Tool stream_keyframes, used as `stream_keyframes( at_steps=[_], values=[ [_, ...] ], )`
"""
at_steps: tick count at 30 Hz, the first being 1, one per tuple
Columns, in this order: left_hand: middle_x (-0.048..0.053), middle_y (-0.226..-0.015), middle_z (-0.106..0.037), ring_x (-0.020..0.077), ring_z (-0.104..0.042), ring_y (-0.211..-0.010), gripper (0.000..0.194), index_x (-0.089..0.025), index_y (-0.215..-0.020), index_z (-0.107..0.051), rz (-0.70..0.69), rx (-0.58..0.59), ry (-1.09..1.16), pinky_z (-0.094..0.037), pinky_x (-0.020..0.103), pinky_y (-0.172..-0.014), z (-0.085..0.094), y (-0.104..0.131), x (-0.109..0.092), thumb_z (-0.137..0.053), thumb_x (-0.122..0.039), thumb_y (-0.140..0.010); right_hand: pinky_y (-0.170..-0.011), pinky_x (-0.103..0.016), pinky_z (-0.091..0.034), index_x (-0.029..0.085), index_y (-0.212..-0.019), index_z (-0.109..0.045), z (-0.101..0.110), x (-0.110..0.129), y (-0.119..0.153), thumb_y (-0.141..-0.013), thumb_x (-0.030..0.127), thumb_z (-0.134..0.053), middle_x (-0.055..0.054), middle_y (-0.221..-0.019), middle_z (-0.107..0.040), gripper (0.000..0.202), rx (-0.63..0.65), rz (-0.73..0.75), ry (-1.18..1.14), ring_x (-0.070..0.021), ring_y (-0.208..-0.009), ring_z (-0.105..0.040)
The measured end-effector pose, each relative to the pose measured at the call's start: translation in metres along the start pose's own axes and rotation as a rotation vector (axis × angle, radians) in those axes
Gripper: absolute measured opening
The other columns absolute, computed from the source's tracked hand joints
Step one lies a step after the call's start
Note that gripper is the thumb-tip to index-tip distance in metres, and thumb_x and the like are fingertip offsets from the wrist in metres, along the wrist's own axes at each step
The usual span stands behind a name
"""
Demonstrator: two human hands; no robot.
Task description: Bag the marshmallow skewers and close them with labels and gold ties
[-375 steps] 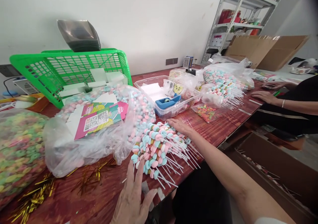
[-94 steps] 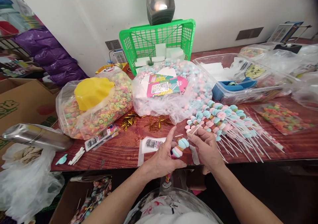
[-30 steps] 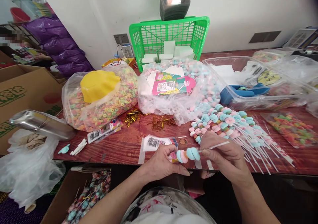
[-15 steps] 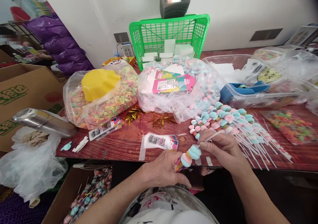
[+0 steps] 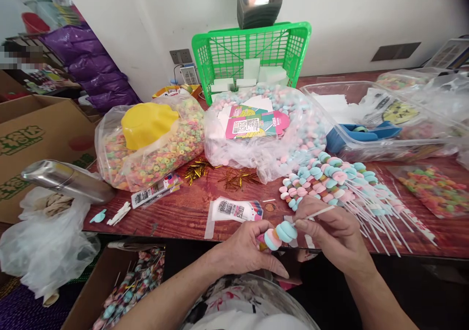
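Observation:
A marshmallow candy skewer (image 5: 280,236) in pale blue, pink and yellowish pieces lies between my hands above the table's front edge. My left hand (image 5: 244,249) wraps round its far left end, where a bit of colourful wrapper shows; the rest of that end is hidden in the palm. With thumb and fingers my right hand (image 5: 330,232) pinches the white stick (image 5: 322,212) close to the last blue piece. Just beyond my right hand lies a pile of similar marshmallow skewers (image 5: 333,174), sticks towards me. Printed wrappers (image 5: 236,209) rest flat beyond my left hand.
Behind stand a bag of candy rings (image 5: 176,149) with a yellow bowl (image 5: 150,125), a bag of marshmallows (image 5: 300,125), a green basket (image 5: 306,51) and a clear tub (image 5: 395,147). A steel flask (image 5: 69,181) lies left. Below is a carton of skewers (image 5: 135,281).
The white stick has swung flatter, its free end now lower and further right. My right hand has shifted slightly down and right. Both hands keep their hold.

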State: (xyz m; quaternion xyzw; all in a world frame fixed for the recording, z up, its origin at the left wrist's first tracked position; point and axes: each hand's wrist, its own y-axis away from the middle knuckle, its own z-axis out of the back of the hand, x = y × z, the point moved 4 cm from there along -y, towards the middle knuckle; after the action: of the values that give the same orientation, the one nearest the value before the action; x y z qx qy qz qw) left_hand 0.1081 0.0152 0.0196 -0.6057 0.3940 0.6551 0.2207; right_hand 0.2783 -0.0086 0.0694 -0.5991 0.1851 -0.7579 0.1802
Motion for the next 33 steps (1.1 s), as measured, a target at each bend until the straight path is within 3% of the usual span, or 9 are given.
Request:
stream_keyframes(
  at_steps=[3,7,13,17,19,23,26,29,33],
  values=[
    [0.003,-0.097,-0.066,0.0195,-0.057,-0.086,0.072,-0.018,-0.124,-0.057,-0.073,0.020,-0.189,-0.046,0.029,-0.078,-0.003,0.005,-0.014,-0.084,-0.038,-0.060,-0.061,-0.029,-0.042,0.022,-0.076,-0.063,0.007,-0.010,0.004,-0.085,0.018,-0.062,0.001,-0.070,-0.061,0.010,-0.111,-0.075,0.126,-0.0149,-0.064,-0.055],
    [0.009,-0.114,-0.064,0.0237,-0.059,-0.098,0.100,-0.021,-0.148,-0.028,-0.101,0.017,-0.313,-0.046,0.033,-0.088,-0.005,0.008,-0.022,-0.082,-0.034,-0.065,-0.058,-0.027,-0.041,0.020,-0.074,-0.061,0.007,-0.013,0.005,-0.086,0.020,-0.062,0.001,-0.070,-0.058,0.012,-0.160,-0.101,0.207,-0.0133,-0.063,-0.054],
    [0.006,-0.103,-0.065,0.0214,-0.061,-0.088,0.112,-0.022,-0.153,-0.003,-0.120,-0.047,-0.377,-0.047,0.035,-0.084,0.003,0.004,-0.021,-0.078,-0.028,-0.070,-0.061,-0.029,-0.043,0.021,-0.079,-0.061,-0.011,0.006,0.005,-0.087,0.015,-0.058,0.001,-0.067,-0.057,0.011,-0.061,-0.010,0.039,-0.0140,-0.062,-0.054],
    [0.009,-0.112,-0.062,0.0253,-0.059,-0.098,0.135,-0.025,-0.153,-0.003,-0.148,-0.019,-0.440,-0.044,0.037,-0.089,0.021,0.007,-0.035,-0.089,-0.041,-0.051,-0.074,-0.040,-0.047,0.022,-0.091,-0.068,-0.002,0.011,0.007,-0.086,0.009,-0.057,-0.003,-0.073,-0.065,0.018,-0.035,0.102,-0.062,-0.0200,-0.073,-0.061],
    [0.008,-0.114,-0.062,0.0259,-0.057,-0.103,0.128,-0.026,-0.152,-0.018,-0.112,0.046,-0.428,-0.043,0.036,-0.091,0.032,0.008,-0.041,-0.091,-0.041,-0.047,-0.078,-0.044,-0.048,0.023,-0.095,-0.070,0.007,0.006,0.008,-0.085,0.010,-0.058,-0.004,-0.076,-0.067,0.020,-0.068,0.108,-0.109,-0.0215,-0.074,-0.062],
    [-0.001,-0.084,-0.064,0.0163,-0.059,-0.077,0.070,-0.019,-0.116,-0.063,0.086,0.311,-0.240,-0.048,0.026,-0.071,0.046,0.002,-0.034,-0.087,-0.041,-0.054,-0.078,-0.046,-0.048,0.024,-0.094,-0.073,0.012,-0.008,0.008,-0.084,0.014,-0.061,-0.004,-0.077,-0.068,0.019,-0.064,0.105,-0.181,-0.0222,-0.073,-0.063],
    [-0.004,-0.067,-0.060,0.0121,-0.056,-0.062,0.044,-0.016,-0.081,-0.062,0.182,0.434,-0.099,-0.048,0.024,-0.061,0.046,-0.006,-0.018,-0.086,-0.043,-0.056,-0.080,-0.048,-0.048,0.025,-0.095,-0.074,0.010,-0.011,0.009,-0.083,0.013,-0.061,-0.005,-0.078,-0.069,0.021,-0.061,0.116,-0.169,-0.0231,-0.074,-0.063],
    [-0.005,-0.062,-0.055,0.0094,-0.050,-0.053,0.042,-0.016,-0.075,-0.058,0.187,0.388,-0.030,-0.044,0.022,-0.052,0.041,-0.011,-0.003,-0.083,-0.046,-0.059,-0.084,-0.050,-0.047,0.024,-0.094,-0.075,0.009,-0.010,0.011,-0.082,0.014,-0.063,-0.005,-0.079,-0.070,0.019,-0.136,0.125,-0.210,-0.0232,-0.076,-0.062],
    [-0.006,-0.064,-0.047,0.0065,-0.040,-0.058,0.032,-0.013,-0.073,-0.060,-0.002,0.168,-0.038,-0.036,0.020,-0.056,0.036,-0.010,-0.005,-0.075,-0.041,-0.071,-0.082,-0.044,-0.051,0.023,-0.089,-0.075,0.011,-0.019,0.014,-0.083,0.019,-0.064,-0.004,-0.077,-0.069,0.013,-0.308,-0.011,-0.333,-0.0223,-0.082,-0.062]
  ],
)
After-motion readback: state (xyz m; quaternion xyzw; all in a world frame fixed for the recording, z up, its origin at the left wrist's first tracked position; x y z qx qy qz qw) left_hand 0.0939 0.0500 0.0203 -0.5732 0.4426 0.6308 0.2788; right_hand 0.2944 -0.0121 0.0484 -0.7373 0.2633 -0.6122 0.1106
